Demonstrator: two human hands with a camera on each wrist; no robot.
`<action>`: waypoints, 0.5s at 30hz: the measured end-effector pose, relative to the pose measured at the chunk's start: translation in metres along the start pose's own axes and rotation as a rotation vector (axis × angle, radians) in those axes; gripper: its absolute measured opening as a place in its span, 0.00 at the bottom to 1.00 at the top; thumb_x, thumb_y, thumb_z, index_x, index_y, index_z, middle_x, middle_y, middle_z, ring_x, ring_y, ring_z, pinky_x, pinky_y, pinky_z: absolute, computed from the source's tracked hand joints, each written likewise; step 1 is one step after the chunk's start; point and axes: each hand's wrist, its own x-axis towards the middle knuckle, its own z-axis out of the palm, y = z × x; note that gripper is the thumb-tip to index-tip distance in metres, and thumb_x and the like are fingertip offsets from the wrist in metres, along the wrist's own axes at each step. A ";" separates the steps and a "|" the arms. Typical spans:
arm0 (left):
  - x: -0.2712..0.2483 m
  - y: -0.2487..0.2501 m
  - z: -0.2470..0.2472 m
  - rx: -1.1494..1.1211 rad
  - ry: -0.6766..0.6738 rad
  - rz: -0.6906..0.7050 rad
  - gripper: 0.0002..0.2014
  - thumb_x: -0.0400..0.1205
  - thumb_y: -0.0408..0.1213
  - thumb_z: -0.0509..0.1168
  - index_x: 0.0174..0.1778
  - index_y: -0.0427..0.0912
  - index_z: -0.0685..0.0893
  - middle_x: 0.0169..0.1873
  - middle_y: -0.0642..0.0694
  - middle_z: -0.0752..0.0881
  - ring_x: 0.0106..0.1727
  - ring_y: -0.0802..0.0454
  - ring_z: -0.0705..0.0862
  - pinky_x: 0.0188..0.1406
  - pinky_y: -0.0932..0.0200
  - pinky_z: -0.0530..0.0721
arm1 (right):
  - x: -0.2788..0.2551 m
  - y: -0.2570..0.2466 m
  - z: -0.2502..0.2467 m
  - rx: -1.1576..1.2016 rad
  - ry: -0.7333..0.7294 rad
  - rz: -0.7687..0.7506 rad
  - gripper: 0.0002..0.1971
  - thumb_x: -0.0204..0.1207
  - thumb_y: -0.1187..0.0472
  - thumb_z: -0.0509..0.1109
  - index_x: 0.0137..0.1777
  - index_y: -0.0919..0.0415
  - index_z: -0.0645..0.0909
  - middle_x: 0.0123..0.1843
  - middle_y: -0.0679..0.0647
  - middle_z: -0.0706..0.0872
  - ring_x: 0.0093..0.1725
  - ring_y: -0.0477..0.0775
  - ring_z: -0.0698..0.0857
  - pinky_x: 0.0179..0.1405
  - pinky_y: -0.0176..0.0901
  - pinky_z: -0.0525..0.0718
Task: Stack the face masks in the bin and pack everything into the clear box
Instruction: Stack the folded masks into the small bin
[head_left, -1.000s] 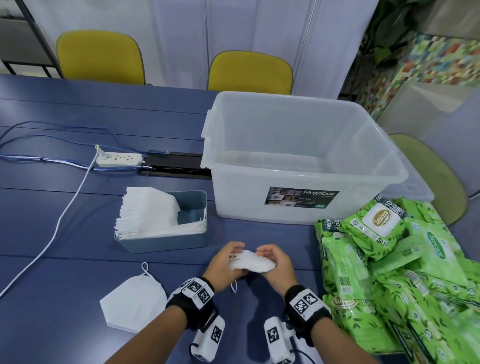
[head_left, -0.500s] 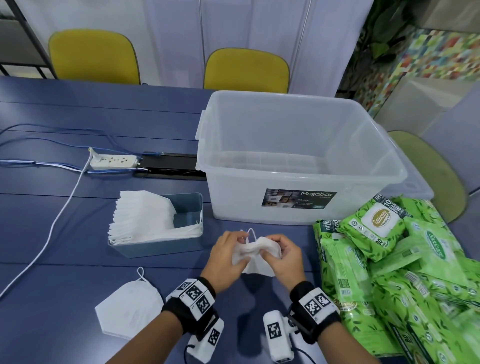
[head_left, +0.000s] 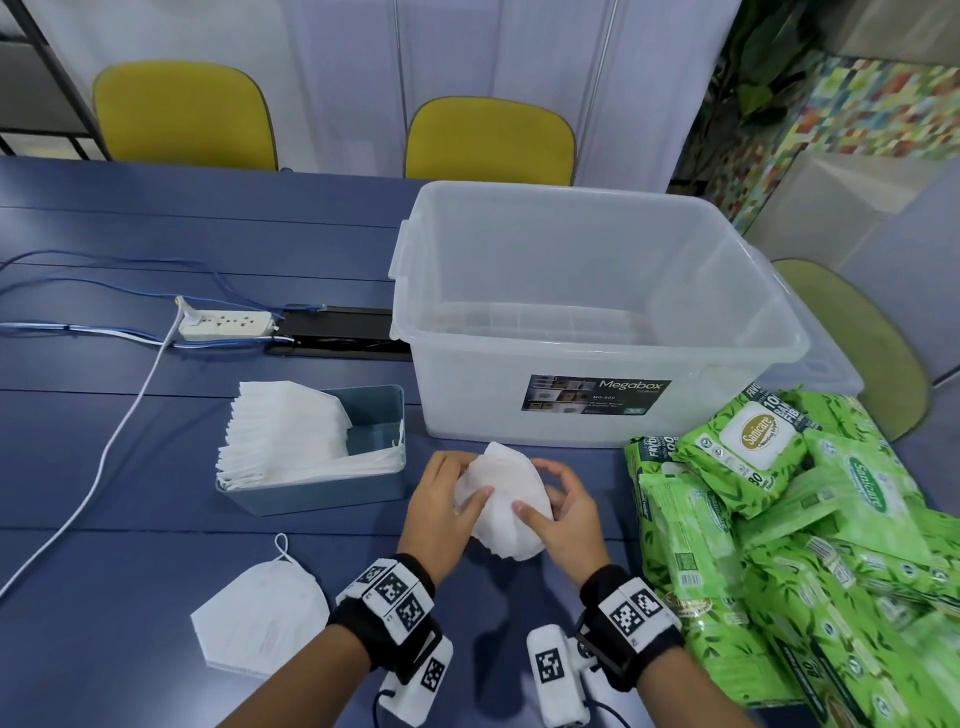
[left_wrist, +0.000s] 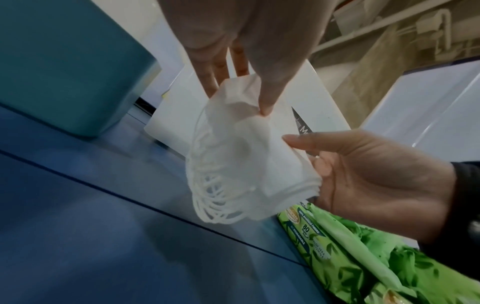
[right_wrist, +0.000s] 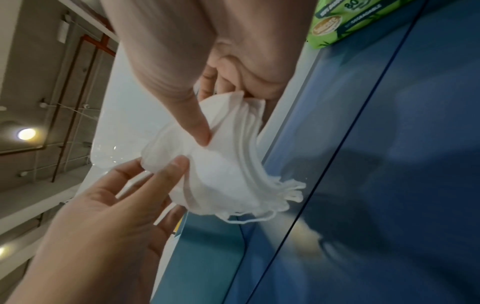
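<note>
While held mid-air: a small bundle of face masks (head_left: 501, 506) was pinched betw. both hands, above the table (head_left: 156, 519), just in front of the clear box (head_left: 597, 332).
Slip risk: ear loops (left_wrist: 221, 207) hung loose below the bundle; layers looked only lightly pinched, so masks could prob. fan apart or drop if either pinch were eased.
Snag risk: loops could catch on the bin (head_left: 322, 493) rim, already crowded by the mask stack (head_left: 285, 431).
Left hand (head_left: 441, 504): thumb on top, fingers behind bundle, closed on its left edge.
Right hand (head_left: 563, 512): thumb pressed on front, fingers curled behind.
Not yet packed: one mask (head_left: 260, 616) lay flat on table; wipe packs (head_left: 753, 452) piled at right; box seemed empty.
</note>
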 end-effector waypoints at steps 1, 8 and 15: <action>0.000 0.001 0.000 0.020 0.011 0.015 0.11 0.76 0.41 0.66 0.53 0.48 0.78 0.50 0.58 0.77 0.52 0.67 0.76 0.49 0.76 0.73 | -0.002 -0.001 0.001 0.017 -0.021 -0.004 0.26 0.70 0.80 0.72 0.60 0.53 0.75 0.43 0.58 0.91 0.43 0.52 0.89 0.41 0.40 0.85; 0.006 0.006 -0.003 -0.092 -0.064 0.083 0.03 0.76 0.45 0.67 0.42 0.54 0.79 0.56 0.55 0.79 0.58 0.63 0.78 0.58 0.70 0.75 | -0.004 -0.011 0.007 -0.023 -0.104 -0.061 0.24 0.64 0.78 0.68 0.56 0.55 0.79 0.56 0.56 0.86 0.52 0.47 0.86 0.50 0.37 0.83; 0.020 0.004 -0.014 -0.219 -0.290 -0.057 0.18 0.71 0.53 0.68 0.47 0.42 0.84 0.66 0.55 0.75 0.65 0.62 0.77 0.64 0.66 0.76 | -0.002 -0.024 0.001 -0.213 -0.195 -0.024 0.20 0.68 0.77 0.74 0.49 0.50 0.81 0.45 0.47 0.87 0.39 0.32 0.83 0.42 0.27 0.80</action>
